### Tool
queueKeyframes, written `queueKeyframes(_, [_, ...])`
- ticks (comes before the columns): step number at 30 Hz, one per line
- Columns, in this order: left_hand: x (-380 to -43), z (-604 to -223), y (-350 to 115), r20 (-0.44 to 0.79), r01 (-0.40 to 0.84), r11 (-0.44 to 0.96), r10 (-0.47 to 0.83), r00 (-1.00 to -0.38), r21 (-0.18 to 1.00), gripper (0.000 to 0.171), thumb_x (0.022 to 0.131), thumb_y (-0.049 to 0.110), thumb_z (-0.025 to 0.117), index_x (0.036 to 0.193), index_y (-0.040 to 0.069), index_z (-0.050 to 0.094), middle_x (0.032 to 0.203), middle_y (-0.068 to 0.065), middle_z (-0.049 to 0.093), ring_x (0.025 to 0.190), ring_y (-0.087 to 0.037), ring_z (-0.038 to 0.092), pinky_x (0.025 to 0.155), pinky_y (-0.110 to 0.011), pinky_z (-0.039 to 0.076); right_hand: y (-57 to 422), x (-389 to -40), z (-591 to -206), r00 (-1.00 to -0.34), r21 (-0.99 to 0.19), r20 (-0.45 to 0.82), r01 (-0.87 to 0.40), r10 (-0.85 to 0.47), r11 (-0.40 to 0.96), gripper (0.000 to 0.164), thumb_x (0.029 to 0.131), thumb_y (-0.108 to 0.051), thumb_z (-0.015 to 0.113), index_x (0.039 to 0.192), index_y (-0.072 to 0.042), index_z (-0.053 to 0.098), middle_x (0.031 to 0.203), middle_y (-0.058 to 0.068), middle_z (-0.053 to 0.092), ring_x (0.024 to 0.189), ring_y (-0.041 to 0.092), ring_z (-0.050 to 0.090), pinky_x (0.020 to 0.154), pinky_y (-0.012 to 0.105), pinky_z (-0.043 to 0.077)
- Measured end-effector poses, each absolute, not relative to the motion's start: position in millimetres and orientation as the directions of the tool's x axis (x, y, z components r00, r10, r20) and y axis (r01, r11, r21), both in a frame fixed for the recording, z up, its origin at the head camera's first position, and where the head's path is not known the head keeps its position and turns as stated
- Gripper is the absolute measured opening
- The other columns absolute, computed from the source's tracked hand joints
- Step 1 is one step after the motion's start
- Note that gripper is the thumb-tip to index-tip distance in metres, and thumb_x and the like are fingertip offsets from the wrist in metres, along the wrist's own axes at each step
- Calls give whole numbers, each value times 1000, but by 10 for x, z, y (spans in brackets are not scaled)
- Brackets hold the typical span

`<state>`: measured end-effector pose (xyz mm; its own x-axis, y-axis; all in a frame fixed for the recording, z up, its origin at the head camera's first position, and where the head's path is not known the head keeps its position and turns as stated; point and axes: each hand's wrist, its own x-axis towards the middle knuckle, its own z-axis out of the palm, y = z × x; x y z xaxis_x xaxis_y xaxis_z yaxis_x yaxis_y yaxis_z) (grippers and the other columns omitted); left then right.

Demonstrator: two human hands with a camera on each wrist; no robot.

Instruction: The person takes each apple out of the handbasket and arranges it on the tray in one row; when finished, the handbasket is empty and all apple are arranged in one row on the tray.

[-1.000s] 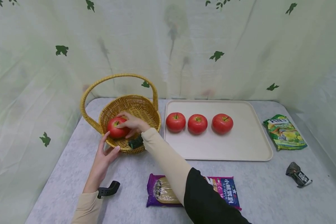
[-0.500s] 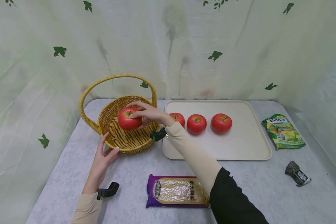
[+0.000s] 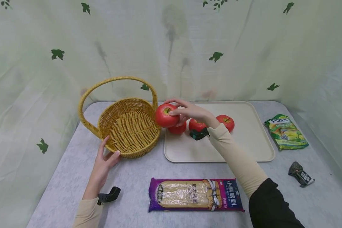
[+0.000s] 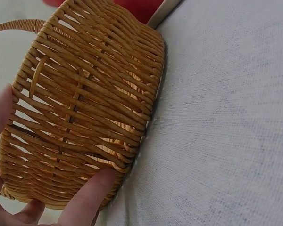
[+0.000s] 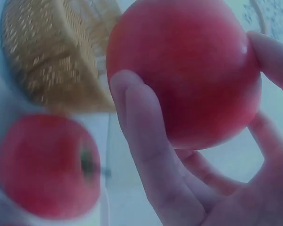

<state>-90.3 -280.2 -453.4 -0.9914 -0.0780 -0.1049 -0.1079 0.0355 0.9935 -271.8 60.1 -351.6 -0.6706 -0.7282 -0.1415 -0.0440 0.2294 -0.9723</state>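
Note:
My right hand (image 3: 193, 112) holds a red apple (image 3: 163, 117) between its thumb and fingers. The apple is raised just right of the yellow wicker basket (image 3: 132, 131), over the left end of the tray; the right wrist view shows the same apple (image 5: 184, 70) up close. Fingertips of my left hand (image 3: 101, 167) rest on the basket's front left rim. In the left wrist view, the thumb (image 4: 92, 195) lies against the woven outer wall (image 4: 85, 103). Nothing lies inside the basket.
A cream tray (image 3: 250, 142) holds three more apples, one being the right apple (image 3: 226, 122); the held apple and my hand partly cover the others. A purple pasta packet (image 3: 193, 194) lies in front. Right are a green candy bag (image 3: 286, 132) and a small black wrapper (image 3: 300, 174).
My right hand has lifted the apple out of the basket and carried it right, past the basket's rim to above the tray. The left hand has stayed at the rim.

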Motion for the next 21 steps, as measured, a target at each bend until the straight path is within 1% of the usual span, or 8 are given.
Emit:
queueKeyframes(2, [-897, -4531, -2802, -105, -109, 40, -80, -991, 993, 74, 98, 13, 55, 153, 35, 10, 158, -6, -9, 139, -39, 18, 85, -16, 46, 746, -2733, -3532, -684, -974, -143, -29, -715, 223, 51, 93, -25, 60, 140, -25, 41, 130, 13, 40, 87, 44, 63, 80, 50, 53])
queueKeyframes(5, [-891, -4531, -2802, -106, -110, 44, -82, -991, 993, 75, 98, 13, 56, 153, 36, 10, 158, -6, -8, 139, -38, 18, 85, -15, 46, 964, -2731, -3550, -719, -976, -153, 3, -678, 218, 52, 94, -24, 59, 142, -23, 39, 130, 14, 40, 91, 49, 62, 83, 52, 51])
queueKeyframes(8, [-888, -4532, -2800, -109, -113, 44, -82, -991, 993, 75, 98, 13, 56, 153, 34, 10, 158, -6, -8, 140, -38, 18, 85, -15, 46, 1192, -2723, -3574, -766, -971, -160, 9, -622, 238, 53, 93, -24, 59, 142, -21, 39, 130, 14, 41, 91, 43, 64, 82, 48, 53])
queueKeyframes(12, [-888, -4530, -2798, -114, -117, 40, -80, -990, 992, 75, 98, 13, 55, 153, 35, 10, 158, -5, -9, 140, -38, 18, 86, -15, 45, 1495, -2710, -3609, -814, -965, -171, 26, -555, 259, 57, 92, -24, 60, 144, -20, 36, 132, 15, 41, 91, 36, 64, 80, 45, 54])
queueKeyframes(16, [-886, -4521, -2796, -116, -120, 45, -84, -990, 992, 75, 98, 14, 56, 153, 35, 10, 158, -4, -9, 140, -38, 18, 87, -16, 45, 1795, -2679, -3643, -855, -956, -179, 33, -487, 292, 60, 93, -26, 60, 145, -19, 32, 135, 17, 41, 90, 34, 65, 79, 41, 55])
queueKeyframes(21, [-884, -4516, -2789, -118, -122, 43, -84, -990, 992, 75, 98, 13, 56, 153, 33, 9, 158, -5, -8, 140, -37, 18, 88, -16, 45, 2188, -2613, -3675, -899, -952, -165, 38, -407, 304, 59, 94, -26, 58, 145, -16, 31, 134, 18, 40, 87, 27, 67, 77, 36, 55])
